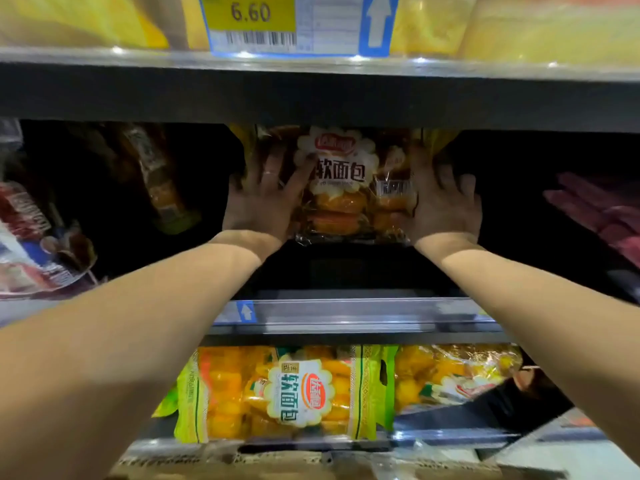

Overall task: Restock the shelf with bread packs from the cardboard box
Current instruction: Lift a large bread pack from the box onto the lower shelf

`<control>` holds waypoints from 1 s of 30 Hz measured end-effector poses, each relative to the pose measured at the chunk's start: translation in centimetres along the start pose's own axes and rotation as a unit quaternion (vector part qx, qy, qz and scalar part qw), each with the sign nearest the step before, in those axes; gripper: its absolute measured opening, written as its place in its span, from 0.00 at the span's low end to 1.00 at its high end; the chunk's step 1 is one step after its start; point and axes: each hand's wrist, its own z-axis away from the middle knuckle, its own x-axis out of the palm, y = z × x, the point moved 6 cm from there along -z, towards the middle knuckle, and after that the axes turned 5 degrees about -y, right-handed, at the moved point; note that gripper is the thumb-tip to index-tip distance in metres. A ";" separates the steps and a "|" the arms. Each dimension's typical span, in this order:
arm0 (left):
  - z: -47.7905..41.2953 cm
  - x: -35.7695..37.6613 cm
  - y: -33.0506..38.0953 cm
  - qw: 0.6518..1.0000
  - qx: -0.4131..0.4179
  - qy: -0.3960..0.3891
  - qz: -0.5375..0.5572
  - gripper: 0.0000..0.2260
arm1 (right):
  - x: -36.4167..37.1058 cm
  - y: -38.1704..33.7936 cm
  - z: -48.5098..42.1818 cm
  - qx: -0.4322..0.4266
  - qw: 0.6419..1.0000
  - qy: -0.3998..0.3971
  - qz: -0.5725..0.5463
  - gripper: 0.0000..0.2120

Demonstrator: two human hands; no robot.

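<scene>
A clear bread pack [346, 188] with orange rolls and a white label stands upright deep inside the dark middle shelf [346, 310]. My left hand [266, 199] lies flat on its left side, fingers spread over the front. Pressed against the pack's right edge is my right hand [446, 202]. Both arms reach in from below. The cardboard box [242, 462] shows only as a brown strip at the bottom edge.
Other snack packs lean at the far left [41, 237] and a reddish pack at the far right [595, 216] of the same shelf. Green-edged bread packs [294, 393] fill the shelf below. Above, a yellow price tag [249, 15] hangs under yellow packs.
</scene>
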 end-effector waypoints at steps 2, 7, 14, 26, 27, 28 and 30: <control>-0.9 0.4 -0.1 1.000 0.005 0.027 -0.012 0.45 | 0.5 0.0 -1.0 -0.005 1.000 0.024 -0.005 0.48; -3.4 1.7 -0.4 0.999 -0.002 0.033 -0.020 0.41 | 2.4 -0.2 -2.7 -0.007 0.997 0.067 -0.035 0.47; -3.3 2.2 -0.5 1.000 0.003 0.029 -0.010 0.37 | 3.2 -0.2 -2.7 0.038 0.997 0.029 -0.063 0.45; 9.1 -7.4 1.9 0.994 -0.053 -0.074 0.063 0.32 | -5.5 -2.6 9.8 0.006 0.996 -0.088 -0.019 0.33; 10.6 -8.6 2.0 0.994 -0.054 -0.071 0.067 0.33 | -6.5 -2.9 11.4 -0.009 0.997 -0.070 -0.025 0.35; 12.0 -9.7 2.2 0.994 -0.051 -0.071 0.071 0.34 | -7.4 -3.1 12.8 -0.022 0.997 -0.065 -0.037 0.37; 14.4 -11.6 2.2 0.993 -0.041 -0.079 0.077 0.36 | -8.8 -3.5 15.6 -0.037 0.995 -0.079 -0.049 0.39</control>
